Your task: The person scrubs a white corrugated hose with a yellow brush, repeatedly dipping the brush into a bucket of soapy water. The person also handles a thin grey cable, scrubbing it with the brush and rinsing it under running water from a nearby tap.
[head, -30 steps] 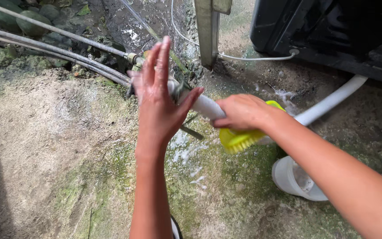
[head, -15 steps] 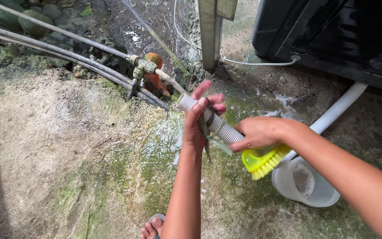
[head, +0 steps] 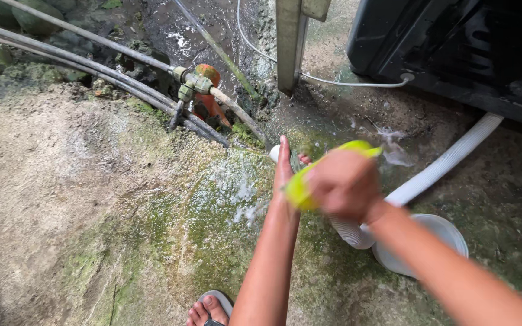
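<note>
My left hand (head: 286, 171) grips the near end of a white corrugated hose (head: 439, 171), seen edge-on with the hose tip poking out just past it. My right hand (head: 342, 185) is closed on a yellow-green scrub brush (head: 299, 188) and is blurred by motion. The brush sits against the hose right beside my left hand. The hose loops under my right wrist and runs up right toward a black appliance (head: 454, 48). The ground under both hands is wet, mossy concrete (head: 231, 199) with foam on it.
A white round dish (head: 441, 239) lies under my right forearm. Grey pipes with a brass valve (head: 190, 81) and an orange part cross the upper left. A metal post (head: 289, 42) stands behind, with a thin white cable (head: 333, 82). My sandalled foot (head: 209, 308) is at the bottom.
My left hand went from spread open to gripping the hose end. My right hand carried the brush from the right side up to the hose beside the left hand.
</note>
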